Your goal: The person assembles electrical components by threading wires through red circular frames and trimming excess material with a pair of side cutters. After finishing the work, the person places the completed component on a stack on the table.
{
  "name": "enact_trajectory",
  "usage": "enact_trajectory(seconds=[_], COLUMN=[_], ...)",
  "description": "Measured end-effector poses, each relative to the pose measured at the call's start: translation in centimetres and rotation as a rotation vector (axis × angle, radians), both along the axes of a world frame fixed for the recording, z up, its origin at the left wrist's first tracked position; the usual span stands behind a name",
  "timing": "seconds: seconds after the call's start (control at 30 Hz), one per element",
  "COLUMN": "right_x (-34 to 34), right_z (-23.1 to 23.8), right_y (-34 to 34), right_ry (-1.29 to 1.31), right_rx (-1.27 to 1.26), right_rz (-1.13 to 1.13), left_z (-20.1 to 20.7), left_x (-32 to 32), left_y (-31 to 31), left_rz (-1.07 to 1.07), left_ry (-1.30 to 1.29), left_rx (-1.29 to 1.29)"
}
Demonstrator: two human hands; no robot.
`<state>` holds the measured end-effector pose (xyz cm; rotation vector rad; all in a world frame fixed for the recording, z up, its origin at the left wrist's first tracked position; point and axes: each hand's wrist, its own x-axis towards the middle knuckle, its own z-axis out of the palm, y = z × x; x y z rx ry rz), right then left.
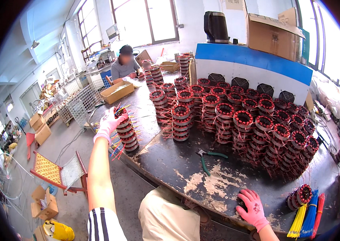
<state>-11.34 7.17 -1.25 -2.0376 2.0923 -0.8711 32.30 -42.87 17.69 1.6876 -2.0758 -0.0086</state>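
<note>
My left hand [109,123], in a pink glove, reaches to the table's left edge. Its fingers are closed round the top of a stack of wound motor stators [128,136], whose red, yellow and blue wire ends stick out sideways. My right hand [253,207], gloved in pink too, rests on the worn tabletop near the front edge with its fingers apart and nothing in them. Between the hands lie green-handled pliers [217,154]. Right of my right hand are a few stators [299,197] on their side, beside bundles of yellow wires [298,221], blue wires [310,215] and red wires [319,209].
Many tall stator stacks [243,118] crowd the dark table [166,160] before a blue-and-white panel [254,60] with fans. A kettle [215,27] and cardboard box [274,36] stand above it. Across the table sits another person [123,68]. A chair [61,170] stands left.
</note>
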Motion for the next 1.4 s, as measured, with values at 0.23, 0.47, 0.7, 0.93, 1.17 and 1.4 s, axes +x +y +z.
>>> enact_trajectory(seconds=[0.23, 0.47, 0.7, 0.93, 1.17, 1.4], right_x=[-0.1, -0.3, 0.7, 1.5, -6.4, -13.9], right_z=[0.2, 0.4, 0.2, 3.0, 5.7, 6.4], right_y=[-0.2, 0.0, 0.0, 3.5, 13.8, 17.8], right_ry=[0.0, 0.012, 0.016, 0.061, 0.362, 0.432], right_rx=[0.022, 0.04, -0.023, -0.27, -0.423, 0.114], right_rz=[0.009, -0.012, -0.01, -0.09, -0.916, -0.766], left_z=[0.2, 0.4, -0.2, 3.8, -7.7, -12.1], left_x=[-0.7, -1.8, 1.4, -3.9, -13.4, -23.3], left_y=[0.8, 1.0, -1.8, 2.2, 27.8, 39.9], left_rz=[0.054, 0.084, -0.048, -0.388, -0.948, -1.441], left_ry=[0.003, -0.03, 0.363, 0.177, 0.278, 0.183], left_rx=[0.003, 0.044, -0.069, -0.892, -0.25, -0.113])
